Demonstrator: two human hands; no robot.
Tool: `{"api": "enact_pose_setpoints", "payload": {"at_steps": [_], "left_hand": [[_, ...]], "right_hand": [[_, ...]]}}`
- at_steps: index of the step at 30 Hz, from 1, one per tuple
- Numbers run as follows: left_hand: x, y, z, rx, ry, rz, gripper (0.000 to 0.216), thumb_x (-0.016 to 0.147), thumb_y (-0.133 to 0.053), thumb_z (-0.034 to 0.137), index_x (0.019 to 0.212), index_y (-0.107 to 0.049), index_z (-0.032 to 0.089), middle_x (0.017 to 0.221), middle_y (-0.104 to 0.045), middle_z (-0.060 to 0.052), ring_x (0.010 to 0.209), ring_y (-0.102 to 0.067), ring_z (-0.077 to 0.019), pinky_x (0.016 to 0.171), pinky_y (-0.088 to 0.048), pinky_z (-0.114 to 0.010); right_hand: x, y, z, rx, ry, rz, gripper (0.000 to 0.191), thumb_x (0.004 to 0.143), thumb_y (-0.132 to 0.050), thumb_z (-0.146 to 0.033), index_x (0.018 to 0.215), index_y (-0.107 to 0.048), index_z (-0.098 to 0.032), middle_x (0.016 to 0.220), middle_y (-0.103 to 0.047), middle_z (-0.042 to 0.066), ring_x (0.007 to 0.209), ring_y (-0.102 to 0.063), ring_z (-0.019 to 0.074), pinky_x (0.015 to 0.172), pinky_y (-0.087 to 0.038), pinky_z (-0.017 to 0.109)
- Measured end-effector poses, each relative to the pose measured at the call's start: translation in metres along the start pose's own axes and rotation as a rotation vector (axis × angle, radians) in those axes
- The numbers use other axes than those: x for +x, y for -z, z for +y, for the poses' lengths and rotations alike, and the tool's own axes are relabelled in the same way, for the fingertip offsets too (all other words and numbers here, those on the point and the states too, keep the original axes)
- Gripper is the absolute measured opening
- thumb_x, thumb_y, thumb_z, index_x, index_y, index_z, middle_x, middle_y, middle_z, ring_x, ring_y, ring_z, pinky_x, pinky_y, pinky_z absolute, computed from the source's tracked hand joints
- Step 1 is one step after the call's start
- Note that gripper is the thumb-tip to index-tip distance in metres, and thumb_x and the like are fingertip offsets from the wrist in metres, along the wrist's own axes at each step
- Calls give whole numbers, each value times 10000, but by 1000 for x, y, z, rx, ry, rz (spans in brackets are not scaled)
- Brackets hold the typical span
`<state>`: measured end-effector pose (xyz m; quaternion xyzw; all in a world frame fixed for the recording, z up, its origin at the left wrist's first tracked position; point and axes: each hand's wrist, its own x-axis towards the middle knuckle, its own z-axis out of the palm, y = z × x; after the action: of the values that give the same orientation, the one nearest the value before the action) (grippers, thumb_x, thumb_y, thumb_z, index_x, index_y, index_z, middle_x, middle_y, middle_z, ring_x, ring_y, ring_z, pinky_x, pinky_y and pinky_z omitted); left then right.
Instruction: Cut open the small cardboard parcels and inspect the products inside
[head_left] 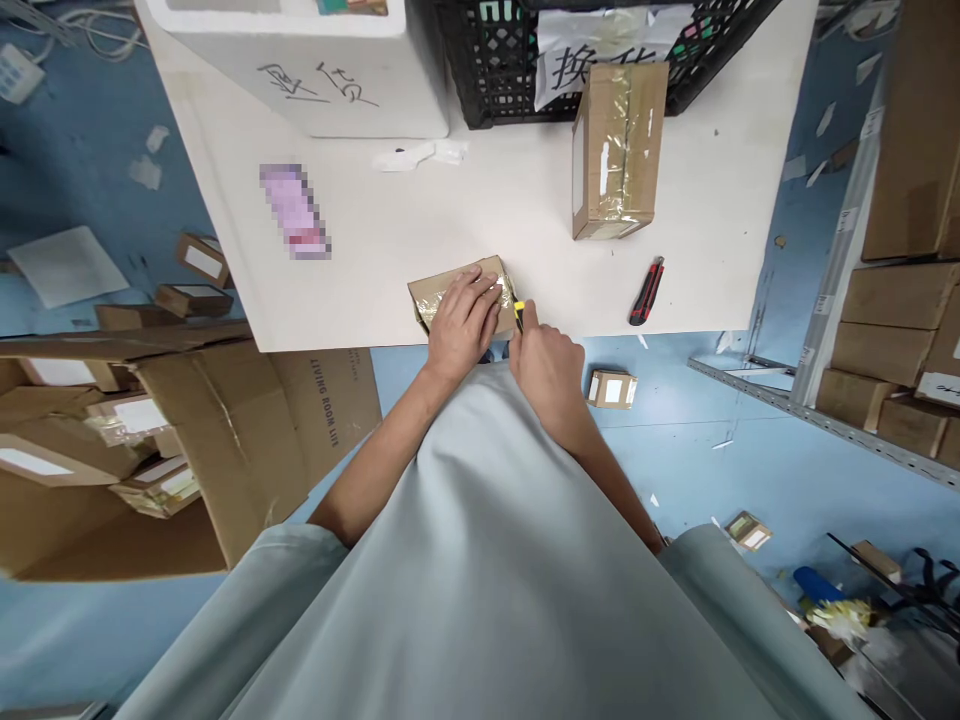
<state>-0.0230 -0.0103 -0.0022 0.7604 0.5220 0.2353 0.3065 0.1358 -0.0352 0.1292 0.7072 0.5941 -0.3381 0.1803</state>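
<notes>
On the table [360, 290], the left hand [461, 325] rests, fingers extended, atop a taped carton [489, 268]; the right hand [549, 370] grips a yellow-and-black cutter [519, 310].

Head-worn view, facing steeply down

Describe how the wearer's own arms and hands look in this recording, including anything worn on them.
The left hand and right hand are ungloved, with no ring or watch visible. Both forearms are bare below loose, short sleeves, pale grey-blue like the plain shirt; no markings show on the fabric.
</notes>
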Motion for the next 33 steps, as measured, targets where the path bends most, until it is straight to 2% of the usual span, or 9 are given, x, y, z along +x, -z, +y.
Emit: {"api": "enact_pose_setpoints", "payload": {"at_steps": [7, 10, 14, 18, 22, 25, 28, 30, 33], "left_hand": [[-14, -2, -1, 19, 1, -25, 516, 1183, -434, 593, 1485, -712, 281, 1539, -733, -151, 1622, -563, -339, 1406, -376, -643], [-26, -1, -10, 28, 14, 4, 559, 1174, -440, 600, 1558, -674, 267, 1591, -698, -177, 1643, -537, -351, 1416, -356, -640], [-40, 8, -30, 38, 35, 62, 616, 1161, -425, 627, 1617, -642, 275, 1614, -676, -198, 1650, -528, -364, 1419, -351, -634], [-50, 21, -49, 102, 2, 154, 611, 1172, -388, 605, 1616, -643, 272, 1593, -690, -195, 1649, -530, -358, 1402, -380, -641], [-58, 29, -61, 153, -95, 191, 562, 1197, -381, 496, 1628, -627, 232, 1604, -682, -199, 1652, -527, -344, 1379, -423, -613], [-64, 32, -66, 163, -114, 215, 536, 1206, -376, 415, 1647, -611, 219, 1604, -681, -207, 1651, -529, -343, 1364, -445, -605], [-70, 35, -70, 150, -92, 227, 533, 1200, -392, 393, 1668, -593, 234, 1602, -683, -203, 1640, -544, -343, 1355, -457, -611], [-75, 40, -74, 152, -82, 252, 525, 1196, -408, 385, 1662, -599, 238, 1588, -690, -200, 1625, -561, -343, 1340, -478, -610], [-88, 49, -81, 164, -71, 346, 492, 1189, -429, 346, 1621, -642, 249, 1574, -692, -187, 1583, -603, -333, 1307, -516, -586]], "right_hand": [[-35, -13, 25, 18, 18, -99, 612, 1209, -337, -328, 1783, -367, -117, 1158, -849, 195, 1048, -827, 311, 873, -595, 366], [-31, -12, 43, 40, 27, -18, 619, 1219, -306, -400, 1795, -368, -182, 1198, -850, 173, 1052, -814, 318, 874, -582, 357], [27, -35, 85, 74, -88, 199, 621, 1219, -291, -404, 1794, -373, -185, 1287, -821, 189, 1099, -792, 326, 896, -557, 349], [112, -73, 128, 80, -195, 250, 606, 1201, -373, -321, 1770, -407, -118, 1364, -761, 241, 1164, -775, 312, 927, -534, 340], [153, -94, 153, 133, -270, 274, 654, 1162, -446, -281, 1786, -374, -96, 1411, -701, 277, 1167, -770, 329, 958, -562, 374], [158, -99, 153, 288, -272, 331, 671, 1094, -524, -224, 1740, -446, -58, 1535, -631, 318, 1367, -689, 408, 1121, -559, 485], [161, -104, 134, 717, -166, 337, 584, 1077, -558, -244, 1633, -575, -67, 1682, -548, 300, 1604, -499, 408, 1327, -420, 566], [167, -108, 111, 991, -71, 214, 478, 1086, -613, -342, 1492, -690, -101, 1600, -656, 264, 1551, -578, 367, 1319, -460, 550], [177, -115, 72, 1152, 49, 15, 360, 1088, -662, -465, 1255, -794, -175, 1310, -842, 176, 1273, -785, 284, 1160, -624, 464]]}}
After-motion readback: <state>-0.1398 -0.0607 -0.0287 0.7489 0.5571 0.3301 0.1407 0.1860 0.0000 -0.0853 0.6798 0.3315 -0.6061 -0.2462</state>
